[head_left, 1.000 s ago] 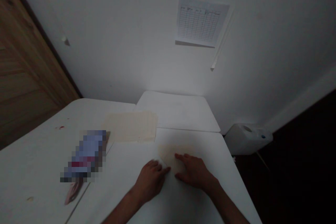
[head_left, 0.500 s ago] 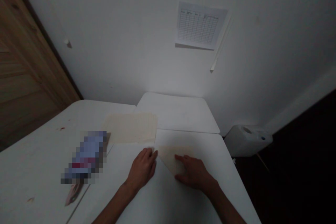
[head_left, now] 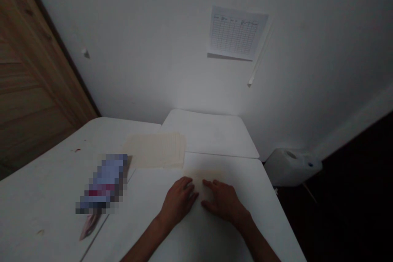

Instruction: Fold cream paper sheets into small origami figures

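A thin cream-coloured sheet (head_left: 199, 175) lies on the white table, partly covered by my hands and hard to tell from the tabletop. On its left side rests my left hand (head_left: 180, 197), palm down, fingers apart. My right hand (head_left: 224, 201) lies over the right part, index finger and thumb stretched out toward the left hand. Both hands seem to press flat, gripping nothing. Just beyond and to the left is a stack of similar cream sheets (head_left: 155, 150) with slightly uneven edges.
A pixelated blue package (head_left: 106, 180) lies on the left table, a pinkish strip (head_left: 89, 226) at its lower end. Gaps run between the white tabletops (head_left: 211, 133). A printed table sheet (head_left: 238, 35) hangs on the wall. A whitish plastic container (head_left: 291, 168) stands right of the table.
My left hand has moved right onto the sheet, its fingers spreading. The sheet's slanting left edge, visible before, is now covered. My right hand stays nearly in place. The view has shifted slightly.
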The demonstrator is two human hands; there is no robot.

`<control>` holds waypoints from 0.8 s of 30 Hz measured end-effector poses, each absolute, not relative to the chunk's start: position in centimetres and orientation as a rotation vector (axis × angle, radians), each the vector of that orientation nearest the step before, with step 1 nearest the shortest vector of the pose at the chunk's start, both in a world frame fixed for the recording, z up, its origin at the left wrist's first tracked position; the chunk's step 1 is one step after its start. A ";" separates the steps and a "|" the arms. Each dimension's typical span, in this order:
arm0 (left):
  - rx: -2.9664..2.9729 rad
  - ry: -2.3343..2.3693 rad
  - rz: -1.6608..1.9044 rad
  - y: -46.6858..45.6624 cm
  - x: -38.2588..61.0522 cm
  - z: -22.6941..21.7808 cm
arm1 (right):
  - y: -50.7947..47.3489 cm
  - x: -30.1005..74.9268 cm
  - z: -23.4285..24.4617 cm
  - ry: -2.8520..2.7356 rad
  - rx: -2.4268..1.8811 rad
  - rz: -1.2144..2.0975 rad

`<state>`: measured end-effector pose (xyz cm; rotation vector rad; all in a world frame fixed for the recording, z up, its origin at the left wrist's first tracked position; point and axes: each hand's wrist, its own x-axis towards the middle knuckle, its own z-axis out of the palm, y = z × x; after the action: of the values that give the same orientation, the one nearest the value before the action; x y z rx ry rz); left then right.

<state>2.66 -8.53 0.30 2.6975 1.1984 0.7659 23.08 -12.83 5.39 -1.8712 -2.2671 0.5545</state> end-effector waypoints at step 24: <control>2.736 1.251 0.523 -9.9 3.6 1.4 | -13.8 27.5 1.9 -1.467 -1.602 0.805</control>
<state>3.60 -9.87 1.41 2.7364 1.2512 0.5234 27.52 -13.78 1.91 -1.6022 -1.4668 0.8047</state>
